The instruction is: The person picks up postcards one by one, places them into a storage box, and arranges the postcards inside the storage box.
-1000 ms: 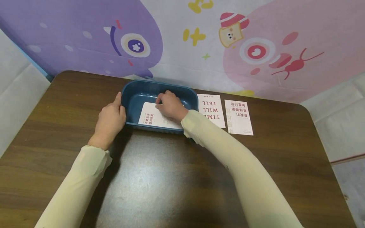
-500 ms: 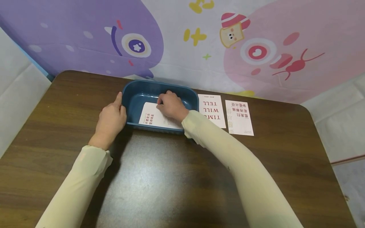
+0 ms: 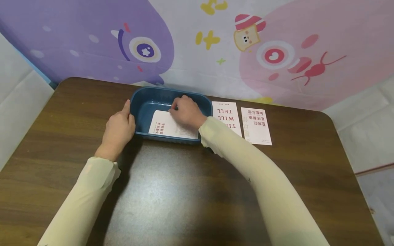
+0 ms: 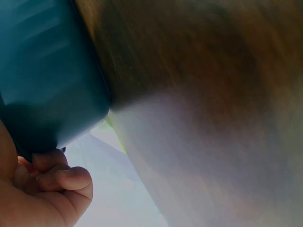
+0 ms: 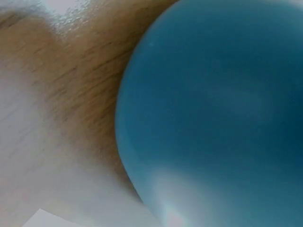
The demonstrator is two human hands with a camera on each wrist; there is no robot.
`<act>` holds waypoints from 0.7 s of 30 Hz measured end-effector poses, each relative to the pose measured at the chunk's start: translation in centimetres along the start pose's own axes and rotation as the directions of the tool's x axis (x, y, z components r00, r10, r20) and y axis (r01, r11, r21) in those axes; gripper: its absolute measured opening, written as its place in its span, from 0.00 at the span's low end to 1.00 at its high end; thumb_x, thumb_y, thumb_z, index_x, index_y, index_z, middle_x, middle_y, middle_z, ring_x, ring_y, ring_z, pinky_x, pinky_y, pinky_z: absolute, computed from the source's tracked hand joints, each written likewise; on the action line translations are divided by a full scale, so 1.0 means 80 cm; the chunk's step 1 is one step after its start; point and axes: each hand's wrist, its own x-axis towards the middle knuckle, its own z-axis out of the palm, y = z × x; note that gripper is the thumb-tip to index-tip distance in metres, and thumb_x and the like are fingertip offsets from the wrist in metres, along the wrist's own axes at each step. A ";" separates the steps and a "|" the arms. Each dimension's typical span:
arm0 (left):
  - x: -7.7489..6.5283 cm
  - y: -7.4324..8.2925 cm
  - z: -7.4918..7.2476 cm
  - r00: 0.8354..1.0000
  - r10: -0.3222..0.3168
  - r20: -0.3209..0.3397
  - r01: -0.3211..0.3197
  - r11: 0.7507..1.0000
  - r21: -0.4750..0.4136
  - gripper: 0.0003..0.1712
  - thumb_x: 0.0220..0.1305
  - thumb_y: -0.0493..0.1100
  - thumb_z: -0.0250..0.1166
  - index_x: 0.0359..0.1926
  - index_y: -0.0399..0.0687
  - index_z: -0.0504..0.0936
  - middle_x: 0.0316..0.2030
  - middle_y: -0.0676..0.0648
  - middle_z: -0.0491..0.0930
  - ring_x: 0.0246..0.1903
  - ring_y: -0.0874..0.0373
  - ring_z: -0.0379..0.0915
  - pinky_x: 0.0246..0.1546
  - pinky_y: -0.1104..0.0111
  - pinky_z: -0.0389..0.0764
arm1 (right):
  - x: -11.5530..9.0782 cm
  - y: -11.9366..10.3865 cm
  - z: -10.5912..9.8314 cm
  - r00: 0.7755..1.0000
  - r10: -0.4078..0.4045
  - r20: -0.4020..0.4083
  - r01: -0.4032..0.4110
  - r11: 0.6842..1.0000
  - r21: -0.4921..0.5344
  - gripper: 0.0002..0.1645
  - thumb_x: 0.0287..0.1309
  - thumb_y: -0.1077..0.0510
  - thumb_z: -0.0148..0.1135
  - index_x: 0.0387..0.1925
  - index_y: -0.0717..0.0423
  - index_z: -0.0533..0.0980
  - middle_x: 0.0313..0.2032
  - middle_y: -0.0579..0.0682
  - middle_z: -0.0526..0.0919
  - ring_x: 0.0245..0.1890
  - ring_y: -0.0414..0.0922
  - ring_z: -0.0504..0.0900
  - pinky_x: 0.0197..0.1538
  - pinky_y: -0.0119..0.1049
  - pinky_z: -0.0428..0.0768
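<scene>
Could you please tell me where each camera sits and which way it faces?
Head: worn on the head, facing forward and down at the tray, cards and table; left hand, right hand and sleeves show.
Left wrist: worn on that wrist, facing the tray's outer wall and table; curled fingers show.
Right wrist: worn on that wrist, facing the tray's rounded outside and table; no hand shows.
Head and left wrist share the left hand, tray and table.

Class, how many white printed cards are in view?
3 visible: one card in the blue bin, partly behind the right hand; a second card just right of the bin; a third card farther right. Others may be hidden beneath the first.
</scene>
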 end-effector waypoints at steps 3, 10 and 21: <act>0.000 0.001 0.000 1.000 0.005 -0.001 -0.005 1.000 -0.009 0.32 0.70 0.39 0.40 0.73 0.33 0.52 0.59 0.19 0.70 0.54 0.29 0.69 0.56 0.36 0.70 | -0.003 0.001 -0.007 1.000 -0.005 -0.021 0.004 1.000 -0.022 0.21 0.65 0.47 0.54 0.48 0.57 0.80 0.45 0.54 0.78 0.40 0.45 0.73 0.49 0.43 0.78; 0.000 0.002 0.003 1.000 0.005 0.010 -0.005 1.000 0.001 0.32 0.71 0.40 0.39 0.73 0.33 0.52 0.58 0.19 0.70 0.52 0.27 0.69 0.54 0.35 0.71 | -0.011 0.005 -0.021 0.999 0.018 -0.046 -0.020 0.999 -0.043 0.22 0.64 0.46 0.53 0.49 0.57 0.79 0.48 0.55 0.78 0.41 0.46 0.74 0.50 0.43 0.78; 0.000 0.002 0.002 1.000 -0.001 0.027 0.000 1.000 0.015 0.33 0.71 0.40 0.39 0.74 0.33 0.50 0.61 0.19 0.67 0.51 0.26 0.69 0.53 0.34 0.70 | -0.034 0.016 -0.057 0.995 0.003 -0.104 -0.005 1.000 -0.021 0.21 0.64 0.47 0.53 0.45 0.58 0.81 0.44 0.55 0.84 0.38 0.47 0.75 0.44 0.43 0.79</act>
